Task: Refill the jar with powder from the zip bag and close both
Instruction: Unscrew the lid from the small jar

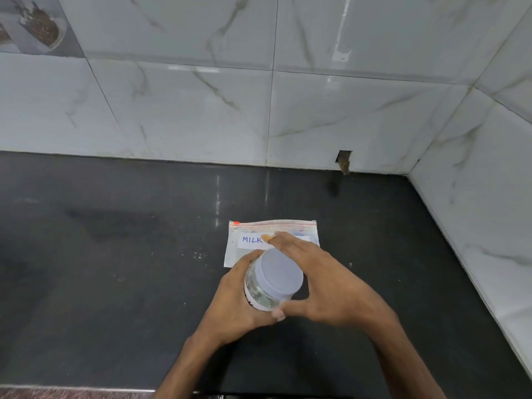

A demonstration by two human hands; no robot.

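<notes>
A clear jar (pixel 256 292) with a pale grey lid (pixel 280 273) stands on the dark countertop (pixel 115 269). My left hand (pixel 236 306) wraps around the jar's body from the left. My right hand (pixel 325 280) curls around the lid, fingers behind it and thumb in front. Just behind the jar a flat zip bag (pixel 250 234) lies on the counter, with a white label reading "MILK" and a red zip strip along its far edge. My right fingers cover part of the label. I cannot tell whether the zip is sealed.
Marble-patterned wall tiles (pixel 201 110) rise behind the counter, and a side wall (pixel 475 211) closes the right. A few white specks (pixel 198 256) lie on the counter left of the bag. A small notch (pixel 344 161) breaks the base of the back wall.
</notes>
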